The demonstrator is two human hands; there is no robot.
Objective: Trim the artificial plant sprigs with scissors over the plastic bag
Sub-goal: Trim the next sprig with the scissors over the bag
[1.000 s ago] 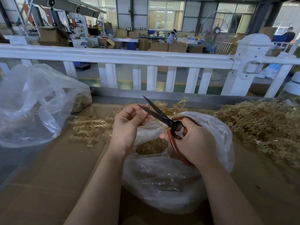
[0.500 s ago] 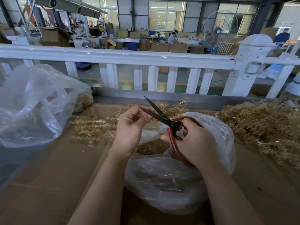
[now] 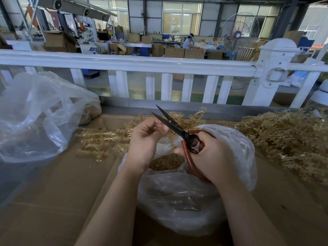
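Counted: two hands, left hand [image 3: 145, 139] and right hand [image 3: 211, 157]; one pair of scissors [image 3: 177, 128]; two plastic bags, near bag [image 3: 186, 201] and far-left bag [image 3: 39, 114]; two sprig heaps, centre heap [image 3: 103, 139] and right heap [image 3: 287, 139]; one white railing [image 3: 124, 62].

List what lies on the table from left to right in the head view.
Large clear plastic bag → loose gold sprigs → left hand → scissors → right hand → big sprig pile.

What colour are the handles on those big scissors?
Reddish-brown handles on the scissors, with black blades, seen from the head camera; the right hand holds them.
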